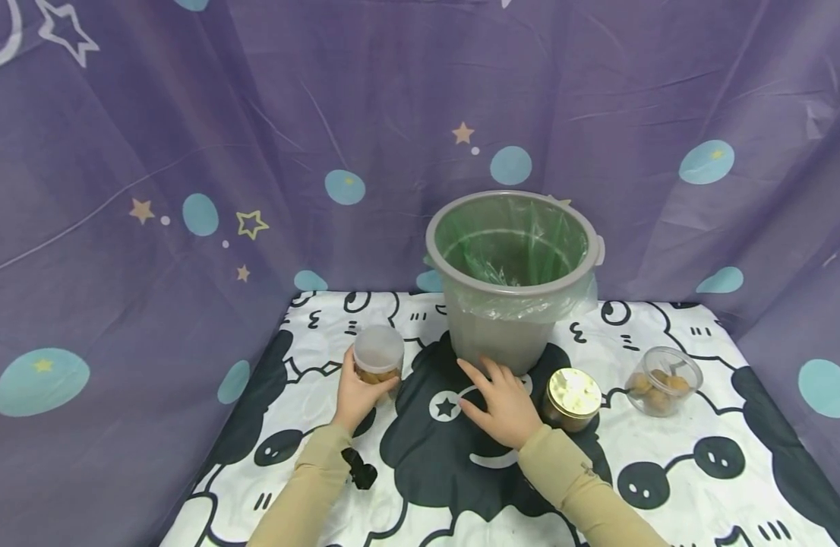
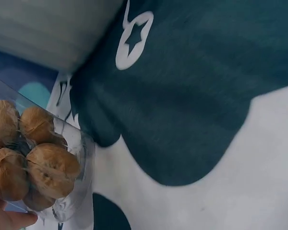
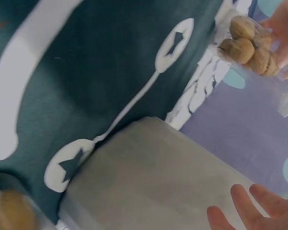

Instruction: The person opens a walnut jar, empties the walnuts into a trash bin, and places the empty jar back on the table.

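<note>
My left hand [image 1: 357, 393] grips a clear plastic jar [image 1: 379, 351] with a whitish translucent lid, at the left of the cloth. Several walnuts [image 2: 50, 167] fill part of it, best seen in the left wrist view. My right hand [image 1: 503, 406] has its fingers spread and holds nothing, in front of the grey bin [image 1: 502, 342]. Just right of that hand stands a jar with a gold lid [image 1: 574, 392]. Whether the fingertips touch the bin, I cannot tell.
A green bag [image 1: 529, 251] lines the bin, its edge folded over the rim. Farther right, a clear jar [image 1: 693, 374] with several walnuts sits tilted in view. A small black object [image 1: 360, 469] lies by the left sleeve. Purple curtain [image 1: 187, 137] hangs behind the table.
</note>
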`<state>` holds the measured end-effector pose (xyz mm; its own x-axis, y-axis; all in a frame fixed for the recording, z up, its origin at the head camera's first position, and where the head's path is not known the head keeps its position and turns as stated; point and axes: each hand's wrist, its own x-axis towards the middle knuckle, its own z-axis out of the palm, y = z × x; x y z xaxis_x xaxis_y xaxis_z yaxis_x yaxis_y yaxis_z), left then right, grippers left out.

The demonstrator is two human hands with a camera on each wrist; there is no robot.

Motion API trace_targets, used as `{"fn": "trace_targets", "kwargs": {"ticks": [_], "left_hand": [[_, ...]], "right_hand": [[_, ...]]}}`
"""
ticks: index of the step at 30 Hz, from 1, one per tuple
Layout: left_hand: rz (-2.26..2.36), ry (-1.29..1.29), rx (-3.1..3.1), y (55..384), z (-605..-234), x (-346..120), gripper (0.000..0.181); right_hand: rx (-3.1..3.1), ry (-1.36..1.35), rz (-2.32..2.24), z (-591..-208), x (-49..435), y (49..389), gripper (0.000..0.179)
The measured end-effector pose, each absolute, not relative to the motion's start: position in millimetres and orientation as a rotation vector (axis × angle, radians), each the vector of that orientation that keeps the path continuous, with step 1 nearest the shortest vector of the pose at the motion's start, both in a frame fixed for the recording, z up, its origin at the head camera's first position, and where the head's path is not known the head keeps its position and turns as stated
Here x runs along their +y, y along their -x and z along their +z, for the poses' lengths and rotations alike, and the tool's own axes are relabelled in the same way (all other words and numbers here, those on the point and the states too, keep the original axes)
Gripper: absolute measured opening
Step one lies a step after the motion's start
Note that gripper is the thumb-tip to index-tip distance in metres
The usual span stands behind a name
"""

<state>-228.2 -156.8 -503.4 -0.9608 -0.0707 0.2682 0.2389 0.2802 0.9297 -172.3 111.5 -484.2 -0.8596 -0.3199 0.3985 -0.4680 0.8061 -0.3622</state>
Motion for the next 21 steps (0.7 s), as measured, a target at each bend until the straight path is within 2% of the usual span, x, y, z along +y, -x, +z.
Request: {"fn": "trace_targets", "kwargs": {"ticks": [3,10,21], "left_hand": [[-1.687,0.242,-2.27,217.7,-496.3,-149.9,0.088],[-1.539,0.255,-2.387,213.3,-507.8,-143.2,0.092],[-1.428,0.361,-2.514,193.5,-492.9,-129.5,0.093]], "right_hand": [[-2.688,-0.599,0.694,-475.4,108.0,171.9,0.064],[-2.694,-0.61,0.682,-458.6,98.9,172.7,0.066],[-2.628,-0.682,0.706,-439.6,93.4,167.7,0.07]]}}
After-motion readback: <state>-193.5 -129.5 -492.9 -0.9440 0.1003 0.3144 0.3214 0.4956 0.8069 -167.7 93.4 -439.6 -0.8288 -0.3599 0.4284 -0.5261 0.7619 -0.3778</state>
